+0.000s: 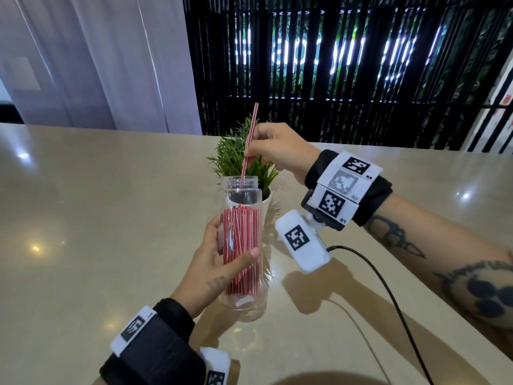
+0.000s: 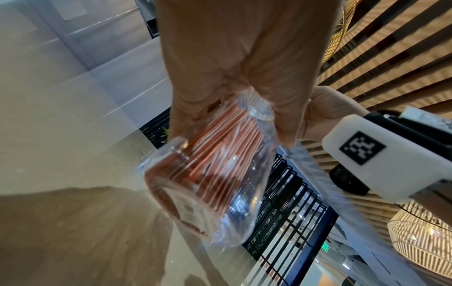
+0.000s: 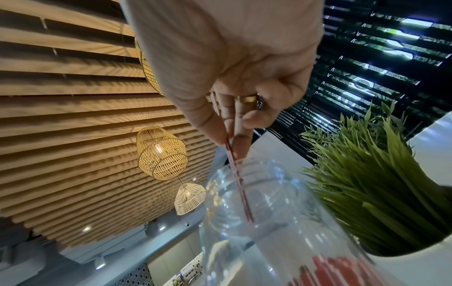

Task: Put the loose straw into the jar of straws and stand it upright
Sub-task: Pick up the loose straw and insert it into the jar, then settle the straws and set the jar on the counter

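Note:
A clear plastic jar (image 1: 242, 297) packed with red-and-white straws (image 1: 241, 251) stands on the beige table (image 1: 97, 218). My left hand (image 1: 222, 262) grips its side, thumb across the front. My right hand (image 1: 273, 147) pinches the loose red striped straw (image 1: 249, 140) above the jar's mouth (image 1: 241, 181); the straw's lower tip reaches into the neck. In the right wrist view the straw (image 3: 238, 180) runs from my fingertips (image 3: 240, 147) down into the jar (image 3: 264, 222). The left wrist view shows the jar (image 2: 215, 174) from below in my left hand (image 2: 234, 81).
A small green plant in a white pot (image 1: 240, 158) stands right behind the jar, close under my right hand. A black cable (image 1: 388, 295) trails from the right wrist camera (image 1: 302, 240) across the table. Dark slatted wall and pale curtains lie beyond the table's far edge.

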